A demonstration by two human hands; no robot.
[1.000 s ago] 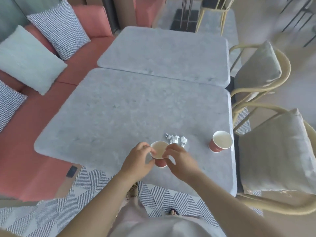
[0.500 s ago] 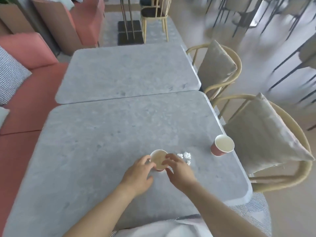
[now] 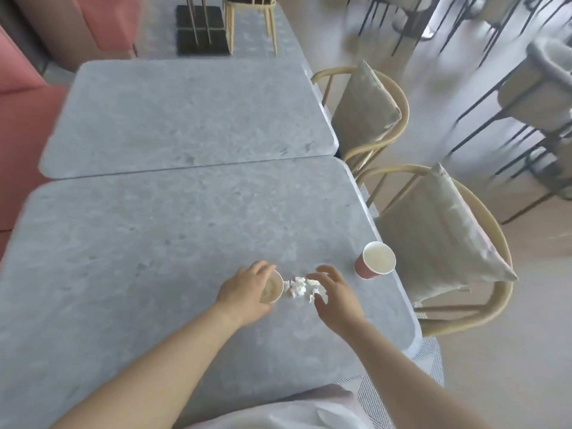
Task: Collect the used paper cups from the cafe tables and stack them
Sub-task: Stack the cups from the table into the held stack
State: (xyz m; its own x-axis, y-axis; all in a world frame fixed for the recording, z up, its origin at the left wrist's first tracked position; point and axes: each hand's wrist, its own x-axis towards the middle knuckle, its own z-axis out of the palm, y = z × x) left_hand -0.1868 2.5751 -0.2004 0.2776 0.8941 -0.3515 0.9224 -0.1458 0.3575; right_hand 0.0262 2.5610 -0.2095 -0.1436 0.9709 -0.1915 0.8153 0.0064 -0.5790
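My left hand [image 3: 247,292] grips a paper cup [image 3: 273,289] by its side, the cup tilted with its pale inside facing right, on the near grey table [image 3: 154,258]. My right hand [image 3: 335,297] hovers open just right of it, fingers spread over a few crumpled white paper bits [image 3: 298,286]. A second red paper cup [image 3: 374,260] with a white inside stands upright near the table's right edge, a short way beyond my right hand.
A second grey table [image 3: 185,116] adjoins the far side. Two rattan chairs with beige cushions [image 3: 433,243] [image 3: 365,109] stand along the right edge. A pink bench [image 3: 18,119] runs along the left. More chairs and table legs stand at the far right.
My right hand has let go of the cup and moved right over the paper bits. My left hand keeps the cup and has tilted it. The view has shifted right.
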